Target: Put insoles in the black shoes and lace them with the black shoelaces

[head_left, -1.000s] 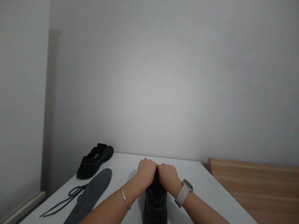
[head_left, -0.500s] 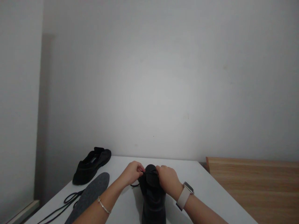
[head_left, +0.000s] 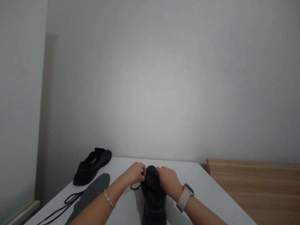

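A black shoe (head_left: 153, 200) stands on the white table (head_left: 206, 190) right in front of me, toe end pointing away. My left hand (head_left: 134, 172), with a thin bracelet on the wrist, pinches a black lace at the shoe's left side; a loop of that lace (head_left: 134, 186) lies on the table under it. My right hand (head_left: 168, 181), with a pale watch on the wrist, is closed over the top of the shoe from the right. What the right fingers pinch is hidden.
A second black shoe (head_left: 92, 166) lies at the table's far left corner. A grey insole (head_left: 90, 195) and a loose black lace (head_left: 67, 201) lie in front of it. A wooden surface (head_left: 255, 190) adjoins the table on the right. A plain wall stands behind.
A second ago both fists were pressed together over the shoe's toe. They have since parted a little, the toe shows between them, and a lace loop has come out at the left.
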`<control>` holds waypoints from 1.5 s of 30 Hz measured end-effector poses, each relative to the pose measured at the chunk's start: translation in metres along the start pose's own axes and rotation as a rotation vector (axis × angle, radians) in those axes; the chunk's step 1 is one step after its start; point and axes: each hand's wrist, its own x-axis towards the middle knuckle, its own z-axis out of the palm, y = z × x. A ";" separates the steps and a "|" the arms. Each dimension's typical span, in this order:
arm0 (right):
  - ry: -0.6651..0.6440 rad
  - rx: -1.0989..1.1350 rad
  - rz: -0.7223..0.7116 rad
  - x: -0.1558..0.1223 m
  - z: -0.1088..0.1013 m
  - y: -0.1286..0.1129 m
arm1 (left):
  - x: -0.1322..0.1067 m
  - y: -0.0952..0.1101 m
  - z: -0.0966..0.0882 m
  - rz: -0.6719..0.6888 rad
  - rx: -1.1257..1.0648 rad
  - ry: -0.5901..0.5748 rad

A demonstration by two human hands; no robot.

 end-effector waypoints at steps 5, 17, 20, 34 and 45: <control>0.014 -0.006 -0.014 0.001 0.003 0.001 | -0.002 0.002 0.006 0.009 0.012 0.053; 0.390 0.646 -0.050 0.025 -0.047 0.011 | 0.000 0.070 -0.070 0.249 -0.489 0.562; 0.660 0.893 -0.107 0.032 -0.080 0.015 | 0.006 0.074 -0.089 0.299 -0.658 0.686; 0.239 0.681 0.025 0.029 -0.047 0.044 | 0.009 0.012 -0.045 0.047 -0.220 0.212; -0.085 0.599 -0.117 0.021 -0.010 0.038 | 0.003 0.001 -0.011 -0.015 -0.389 -0.107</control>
